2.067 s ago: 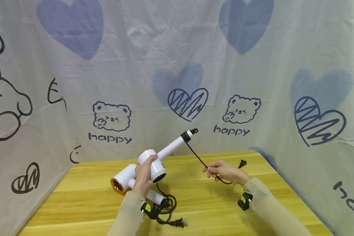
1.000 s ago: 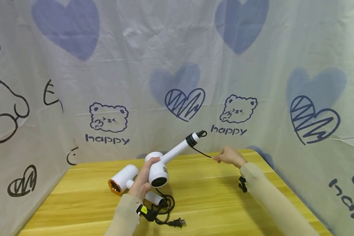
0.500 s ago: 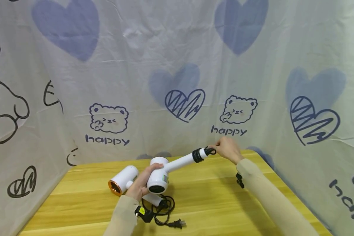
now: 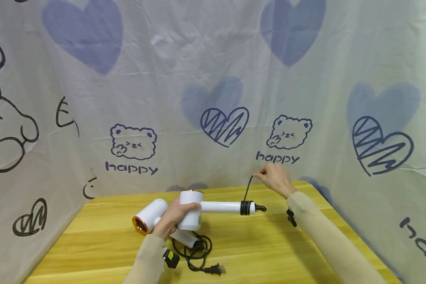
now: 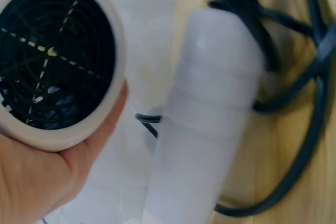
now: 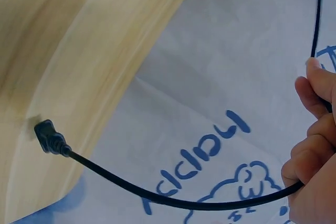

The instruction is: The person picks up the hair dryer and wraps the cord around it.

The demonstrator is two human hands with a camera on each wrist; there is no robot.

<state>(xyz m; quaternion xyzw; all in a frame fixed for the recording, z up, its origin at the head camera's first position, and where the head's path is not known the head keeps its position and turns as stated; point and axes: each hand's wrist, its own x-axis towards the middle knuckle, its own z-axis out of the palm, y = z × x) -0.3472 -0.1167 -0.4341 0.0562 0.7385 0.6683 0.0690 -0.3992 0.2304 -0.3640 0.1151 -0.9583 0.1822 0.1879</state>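
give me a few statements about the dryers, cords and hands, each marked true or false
1. The left grip holds a dryer by its body. True.
2. That dryer's handle points straight up. False: it is roughly level, pointing to the right of the head view.
3. The right grip pinches the cord. True.
4. The right grip's cord is wholly unwound from the handle. False: coils circle the handle near its end.
5. The other dryer lies on the table. True.
6. The other dryer's plug is in a socket. False: the plug lies loose on the table.
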